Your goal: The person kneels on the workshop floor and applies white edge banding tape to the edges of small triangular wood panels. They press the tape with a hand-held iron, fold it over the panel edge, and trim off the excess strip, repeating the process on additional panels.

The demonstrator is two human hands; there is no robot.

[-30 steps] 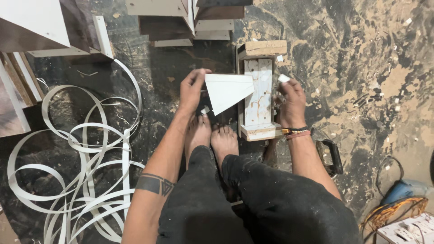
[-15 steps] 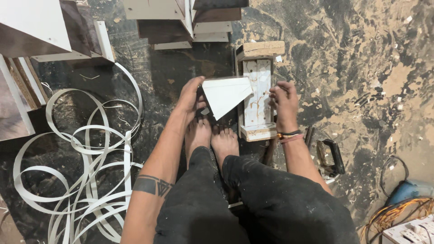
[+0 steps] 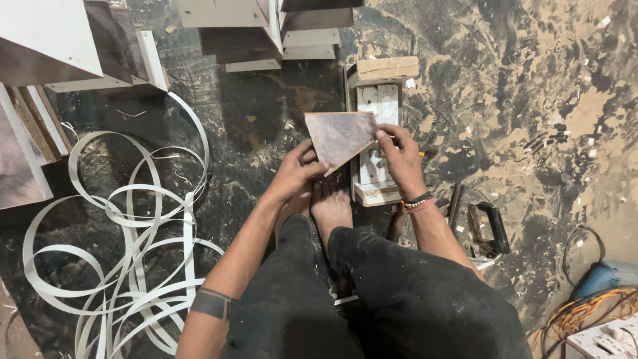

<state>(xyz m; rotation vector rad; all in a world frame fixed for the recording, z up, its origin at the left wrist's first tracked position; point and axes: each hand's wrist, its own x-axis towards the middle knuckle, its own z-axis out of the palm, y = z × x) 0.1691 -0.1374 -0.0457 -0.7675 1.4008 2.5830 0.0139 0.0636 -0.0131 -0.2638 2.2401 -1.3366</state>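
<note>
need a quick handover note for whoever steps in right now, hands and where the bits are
Left hand: grips the lower left edge of the triangular board piece, brown face up.
Right hand: fingers pinch the piece's right corner.
The piece is held just above the white wooden jig on the floor, in front of the feet.
White edge-band strips lie coiled to the left; a black-handled tool lies to the right.
Done: piece is in hand. Left: cannot tell whether its edges are banded.

- Both hands hold a brown, wedge-shaped board piece [image 3: 340, 136]: the left hand [image 3: 297, 174] grips its lower corner, the right hand [image 3: 401, 156] its right edge.
- Under it lies a white wooden block [image 3: 377, 106] on the dusty floor [image 3: 531, 100].
- Loose white edge strips [image 3: 126, 226] curl to the left.
- A power tool [image 3: 482, 229] sits just right of the right arm.
</note>
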